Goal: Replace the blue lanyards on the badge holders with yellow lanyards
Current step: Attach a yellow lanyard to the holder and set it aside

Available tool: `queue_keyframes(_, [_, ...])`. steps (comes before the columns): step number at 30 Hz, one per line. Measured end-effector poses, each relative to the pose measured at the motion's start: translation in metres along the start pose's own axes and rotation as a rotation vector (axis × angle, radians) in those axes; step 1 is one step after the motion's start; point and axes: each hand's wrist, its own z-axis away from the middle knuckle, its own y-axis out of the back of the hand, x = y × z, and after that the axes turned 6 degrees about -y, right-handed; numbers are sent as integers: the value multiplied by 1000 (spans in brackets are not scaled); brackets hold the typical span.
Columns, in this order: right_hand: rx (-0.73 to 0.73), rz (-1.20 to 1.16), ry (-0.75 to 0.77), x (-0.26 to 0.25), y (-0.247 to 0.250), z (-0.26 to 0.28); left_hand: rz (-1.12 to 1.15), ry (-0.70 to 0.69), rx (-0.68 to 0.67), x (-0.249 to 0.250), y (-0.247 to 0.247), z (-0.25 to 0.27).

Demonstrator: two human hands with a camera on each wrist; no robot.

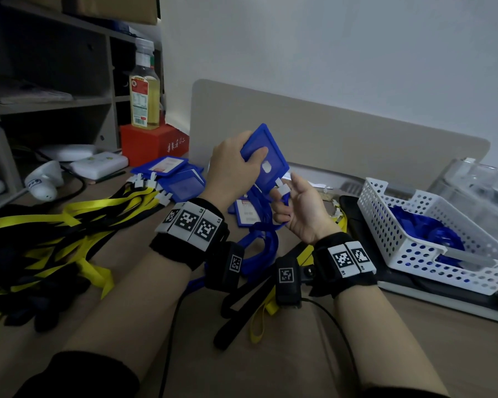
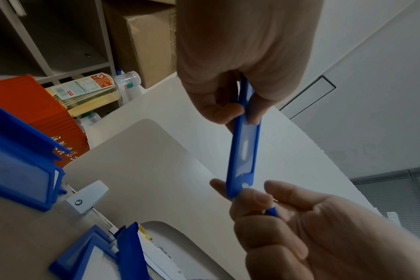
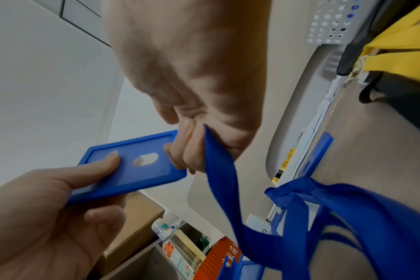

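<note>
My left hand [image 1: 249, 156] grips a blue badge holder [image 1: 266, 159] above the desk, thumb on its face and fingers behind. At the holder's lower end my right hand [image 1: 283, 196] pinches the white clip [image 1: 282, 187] of a blue lanyard [image 1: 263, 237], which hangs down to the desk. In the left wrist view the holder [image 2: 242, 151] shows edge-on between both hands. The right wrist view has the lanyard [image 3: 218, 170] running out from my curled fingers [image 3: 190, 151] beside the holder [image 3: 132, 170]. The clip's catch is hidden by my fingers.
A heap of yellow and black lanyards [image 1: 69, 222] covers the desk's left. Blue holders [image 1: 181, 179] with white clips lie behind it, another holder [image 1: 246, 214] under my hands. A white perforated basket [image 1: 414, 254] at the right holds blue lanyards [image 1: 431, 234]. A bottle [image 1: 144, 90] stands on a red box [image 1: 153, 142].
</note>
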Motion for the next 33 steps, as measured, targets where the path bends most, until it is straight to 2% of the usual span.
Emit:
queue_keyframes(4, [32, -38, -8, 1, 0, 0, -19, 0, 16, -1, 0, 0])
queue_keyframes(11, [203, 209, 99, 6, 2, -5, -85, -23, 46, -3, 4, 0])
queue_keyframes(16, [252, 273, 158, 5, 1, -3, -117, -32, -83, -2, 2, 1])
queue_keyframes(22, [219, 140, 96, 2, 4, -4, -97, -45, -135, 1, 5, 1])
queue_keyframes(33, [153, -139, 7, -3, 6, 0, 208, 57, -77, 2, 11, 0])
